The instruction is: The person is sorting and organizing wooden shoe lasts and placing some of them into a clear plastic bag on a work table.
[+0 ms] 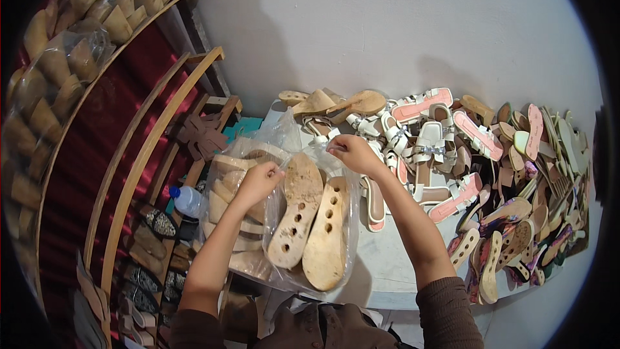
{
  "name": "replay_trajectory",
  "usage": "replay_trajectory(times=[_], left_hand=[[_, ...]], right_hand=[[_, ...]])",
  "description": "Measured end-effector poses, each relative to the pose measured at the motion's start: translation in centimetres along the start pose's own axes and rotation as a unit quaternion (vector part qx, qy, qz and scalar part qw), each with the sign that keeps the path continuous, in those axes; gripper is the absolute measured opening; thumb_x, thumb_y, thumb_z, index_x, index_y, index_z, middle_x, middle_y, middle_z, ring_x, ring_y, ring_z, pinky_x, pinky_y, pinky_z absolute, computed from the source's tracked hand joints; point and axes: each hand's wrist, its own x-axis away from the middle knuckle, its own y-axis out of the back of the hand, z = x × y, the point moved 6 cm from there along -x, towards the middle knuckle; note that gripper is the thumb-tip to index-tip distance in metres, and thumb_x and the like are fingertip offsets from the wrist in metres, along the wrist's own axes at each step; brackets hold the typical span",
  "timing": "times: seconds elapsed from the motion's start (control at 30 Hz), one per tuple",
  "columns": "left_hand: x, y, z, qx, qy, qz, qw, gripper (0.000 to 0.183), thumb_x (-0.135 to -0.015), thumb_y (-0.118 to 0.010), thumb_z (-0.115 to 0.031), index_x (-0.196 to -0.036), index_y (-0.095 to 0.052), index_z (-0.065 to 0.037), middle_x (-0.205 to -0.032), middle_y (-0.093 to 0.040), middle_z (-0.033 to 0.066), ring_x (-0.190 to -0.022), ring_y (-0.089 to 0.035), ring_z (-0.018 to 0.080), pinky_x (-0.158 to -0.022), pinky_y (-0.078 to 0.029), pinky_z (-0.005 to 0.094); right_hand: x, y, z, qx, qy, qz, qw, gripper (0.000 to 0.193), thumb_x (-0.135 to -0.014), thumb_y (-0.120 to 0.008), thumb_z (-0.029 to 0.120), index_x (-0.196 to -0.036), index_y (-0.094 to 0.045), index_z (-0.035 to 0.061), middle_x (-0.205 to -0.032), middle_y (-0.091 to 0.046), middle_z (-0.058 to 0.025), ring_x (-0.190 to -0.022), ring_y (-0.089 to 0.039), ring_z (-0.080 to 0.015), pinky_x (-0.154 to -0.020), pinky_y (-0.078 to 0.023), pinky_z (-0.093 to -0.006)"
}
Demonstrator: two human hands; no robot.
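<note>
A clear plastic bag [352,223] stands at the near edge of the table, in front of me. Inside it are two pale wooden shoe lasts [325,253], side by side and soles up, each with a row of round holes. My left hand [258,185] pinches the bag's rim on the left, fingers closed. Higher and to the right, my right hand [355,154] has thumb and fingers pressed together on the opposite rim. Left of this bag, more wooden lasts [223,187] lie in clear plastic, partly under my left forearm.
White sandals [429,142] with pink or tan insoles are heaped behind and right of the bag. Further right rises a pile of soles and lasts [516,213]. Wooden racks [145,148] with shoes curve along the left. A blue-capped bottle [187,201] stands by the bag.
</note>
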Motion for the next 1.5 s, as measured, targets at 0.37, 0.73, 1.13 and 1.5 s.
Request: replay_trajectory(times=[0.37, 0.73, 1.13, 1.5], left_hand=[[0.1, 0.1, -0.8, 0.233, -0.001, 0.054, 0.971, 0.019, -0.085, -0.059, -0.019, -0.079, -0.053, -0.002, -0.056, -0.049, -0.0030, -0.045, -0.043, 0.0028, -0.041, -0.033, 0.0193], [-6.0, -1.8, -0.4, 0.075, -0.072, 0.040, 0.994, 0.034, -0.081, -0.061, -0.030, -0.094, -0.062, 0.002, -0.067, -0.061, 0.0096, -0.059, -0.055, 0.0174, -0.058, -0.045, 0.0305], [-5.8, -1.0, -4.6, 0.131, -0.131, 0.035, 0.982, 0.020, -0.079, -0.063, -0.020, -0.080, -0.064, 0.000, -0.060, -0.058, 0.0038, -0.053, -0.048, 0.0086, -0.051, -0.040, 0.0258], [-5.9, -0.4, -5.1, 0.099, -0.173, -0.062, 0.978, 0.016, -0.079, -0.061, -0.013, -0.079, -0.062, 0.002, -0.066, -0.061, 0.0101, -0.057, -0.056, 0.0154, -0.054, -0.044, 0.0285]], right_hand=[[2.8, 0.1, 8.5, 0.318, 0.181, -0.266, 0.892, 0.033, -0.072, -0.063, 0.013, -0.104, -0.054, 0.0054, -0.097, -0.049, -0.0154, -0.080, -0.053, -0.0284, -0.075, -0.044, -0.0365], [0.3, -2.2, 6.0, 0.295, 0.103, -0.218, 0.924, 0.041, -0.073, -0.062, 0.017, -0.111, -0.052, 0.0046, -0.092, -0.057, -0.0169, -0.089, -0.054, -0.0336, -0.078, -0.044, -0.0405], [2.6, 0.0, 9.6, 0.259, 0.208, -0.228, 0.915, 0.009, -0.070, -0.057, 0.002, -0.079, -0.060, 0.0035, -0.080, -0.056, -0.0093, -0.077, -0.056, -0.0290, -0.067, -0.046, -0.0370], [3.8, -7.8, 5.9, 0.325, 0.151, -0.062, 0.931, 0.036, -0.081, -0.047, 0.014, -0.112, -0.055, -0.0025, -0.127, -0.045, -0.0155, -0.120, -0.040, -0.0287, -0.099, -0.036, -0.0353]])
